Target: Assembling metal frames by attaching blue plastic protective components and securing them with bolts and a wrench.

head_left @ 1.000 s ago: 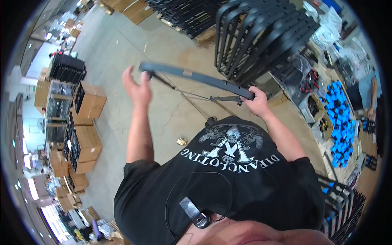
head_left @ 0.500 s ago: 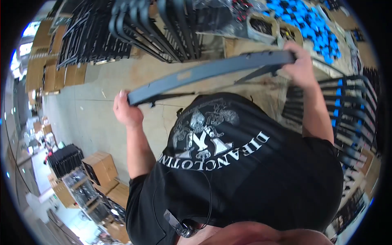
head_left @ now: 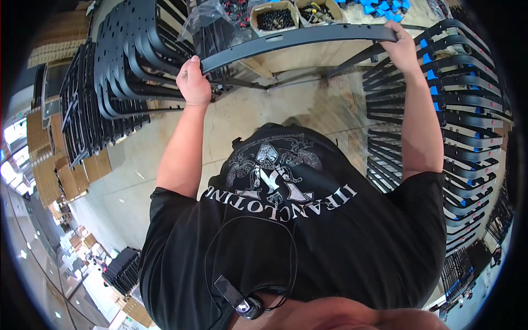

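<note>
Grip: your left hand (head_left: 194,85), fingers curled tight about the left end of one dark grey bar (head_left: 300,37); your right hand (head_left: 400,48), likewise closed on the right end, fingers folded over its tip. Pose: both arms reaching forward, well apart, the forearms leaning slightly inward toward the wrists; right hand higher in view than the left. Bar: raised crosswise ahead of your black T-shirt (head_left: 291,258), bowed in the fisheye view, with a pale patch on its face. Beneath it: two thin dark struts (head_left: 355,59), one near each end; whether they join the bar, you cannot tell. Beyond it: an open box of small black parts (head_left: 275,19), a second open box (head_left: 319,12) beside it, and blue pieces (head_left: 388,8). Left: stacked dark frames (head_left: 129,55). Right: a row of bent dark tubes (head_left: 467,102) bearing blue fittings. Below: concrete floor (head_left: 313,110).
</note>
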Demonstrator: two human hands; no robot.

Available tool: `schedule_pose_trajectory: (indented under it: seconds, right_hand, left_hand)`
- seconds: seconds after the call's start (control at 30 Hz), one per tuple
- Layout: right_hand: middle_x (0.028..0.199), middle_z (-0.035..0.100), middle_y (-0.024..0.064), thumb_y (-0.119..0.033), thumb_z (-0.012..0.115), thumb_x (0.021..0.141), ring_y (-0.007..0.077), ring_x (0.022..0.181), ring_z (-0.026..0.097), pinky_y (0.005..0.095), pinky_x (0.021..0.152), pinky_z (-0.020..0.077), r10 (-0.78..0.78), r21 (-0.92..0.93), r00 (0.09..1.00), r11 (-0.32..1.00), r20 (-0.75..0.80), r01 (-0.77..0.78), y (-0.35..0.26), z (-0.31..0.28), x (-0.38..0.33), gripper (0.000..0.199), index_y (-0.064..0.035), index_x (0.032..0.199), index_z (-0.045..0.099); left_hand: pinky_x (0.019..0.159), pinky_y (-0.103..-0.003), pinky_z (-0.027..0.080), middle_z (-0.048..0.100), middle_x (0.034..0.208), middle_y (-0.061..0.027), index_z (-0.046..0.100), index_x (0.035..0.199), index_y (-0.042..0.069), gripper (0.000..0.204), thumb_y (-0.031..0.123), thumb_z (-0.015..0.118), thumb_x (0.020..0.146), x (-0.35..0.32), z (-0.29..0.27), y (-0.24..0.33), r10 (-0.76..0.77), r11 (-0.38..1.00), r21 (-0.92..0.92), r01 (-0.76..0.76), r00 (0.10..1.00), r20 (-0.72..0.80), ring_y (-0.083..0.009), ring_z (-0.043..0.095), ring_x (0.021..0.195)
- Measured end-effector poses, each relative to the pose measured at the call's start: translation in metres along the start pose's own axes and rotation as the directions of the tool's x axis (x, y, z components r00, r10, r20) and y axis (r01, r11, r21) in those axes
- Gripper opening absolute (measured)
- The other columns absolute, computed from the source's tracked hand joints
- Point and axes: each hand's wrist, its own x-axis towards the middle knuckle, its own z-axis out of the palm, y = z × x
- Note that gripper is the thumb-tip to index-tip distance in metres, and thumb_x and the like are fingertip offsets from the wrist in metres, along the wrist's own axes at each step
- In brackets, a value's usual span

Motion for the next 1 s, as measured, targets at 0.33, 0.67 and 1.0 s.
schedule_pose_trajectory:
  seconds: [0.33, 0.67, 1.0]
  right_hand:
    - [0.075, 0.060, 0.0015, -0.009, 0.069, 0.081, 0.0119, 0.074, 0.060, 0.0312, 0.067, 0.0481, 0.199, -0.133, 0.965, 0.966, -0.173, -0.223, 0.014, 0.032, 0.112, 0.024, -0.0101, 0.105, 0.067]
    - [0.097, 0.064, 0.0097, -0.014, 0.080, 0.077, 0.0212, 0.091, 0.062, 0.0342, 0.085, 0.0501, 0.081, -0.277, 0.936, 0.943, -0.342, -0.183, 0.020, 0.048, 0.106, 0.042, -0.0070, 0.113, 0.059]
    - [0.084, 0.064, 0.0138, -0.012, 0.070, 0.082, 0.0347, 0.082, 0.064, 0.0425, 0.076, 0.0524, 0.002, -0.182, 0.996, 0.983, -0.086, -0.018, 0.007, 0.149, 0.038, 0.014, -0.0039, 0.088, 0.060]
  left_hand:
    - [0.054, -0.026, 0.040, 0.054, 0.068, 0.0010, 0.059, 0.075, 0.006, 0.035, 0.030, 0.057, 0.100, 0.115, 0.033, -0.004, -0.073, 0.996, -0.056, 0.076, 0.996, 0.049, -0.0090, 0.048, 0.057]
    - [0.052, -0.025, 0.034, 0.040, 0.062, 0.0049, 0.044, 0.066, 0.008, 0.038, 0.023, 0.052, 0.100, 0.120, 0.029, -0.021, 0.090, 0.996, -0.003, -0.090, 0.991, 0.095, -0.0060, 0.039, 0.056]
    - [0.051, -0.023, 0.034, 0.046, 0.068, 0.0046, 0.054, 0.074, 0.008, 0.029, 0.024, 0.051, 0.099, 0.117, 0.026, -0.030, 0.036, 0.997, -0.064, -0.041, 0.996, -0.081, -0.0055, 0.043, 0.058]
